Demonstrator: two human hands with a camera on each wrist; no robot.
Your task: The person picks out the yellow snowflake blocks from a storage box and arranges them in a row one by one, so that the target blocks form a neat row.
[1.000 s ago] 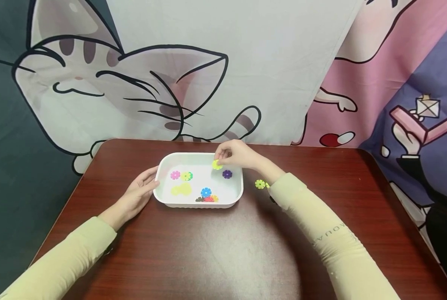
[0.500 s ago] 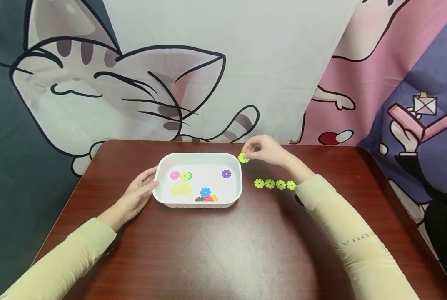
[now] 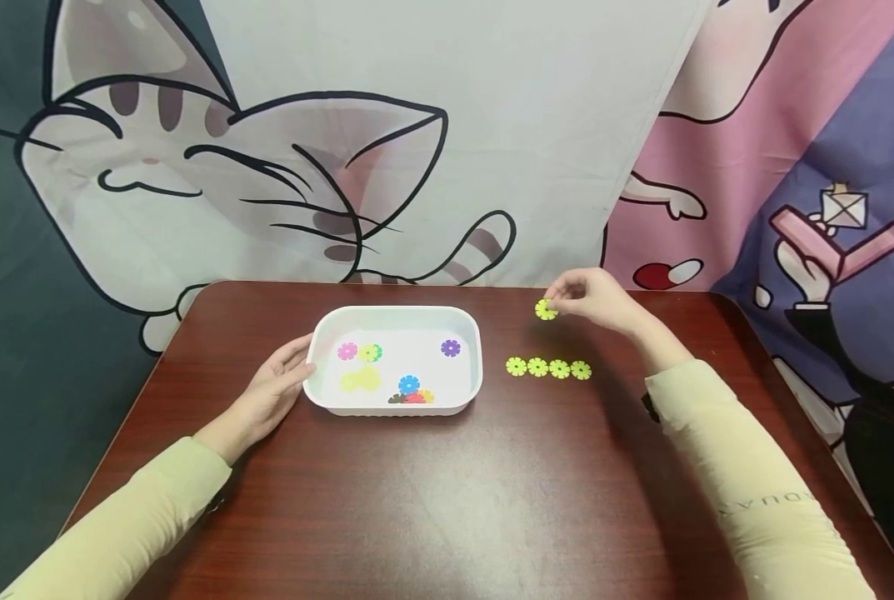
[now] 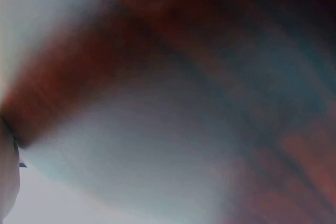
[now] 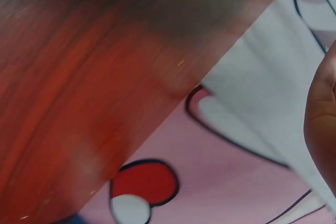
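Observation:
Yellow-green snowflake disc (image 3: 546, 309), a notched flower-shaped plastic piece, is pinched between my right hand's (image 3: 596, 298) thumb and fingertips above the far part of the table. Below it lies a row of several matching discs (image 3: 538, 367), side by side. My left hand (image 3: 272, 387) holds the left end of a white tray (image 3: 394, 410), thumb at the rim. Inside the tray are a pink disc (image 3: 347, 351), a purple disc (image 3: 450, 348), a blue disc (image 3: 408, 384), pale yellow discs (image 3: 360, 380) and other colours. The left wrist view is blurred.
The reddish-brown wooden table (image 3: 387, 500) ends at a back edge close behind the tray and right hand. A cloth with a cartoon cat (image 3: 154, 200) hangs behind it. A dark object (image 3: 885, 467) stands beyond the table's right side.
My right hand has carried a yellow-green disc out of the tray and rightward, past the rim, to above the row. The row has come fully into sight. My left hand stays at the tray.

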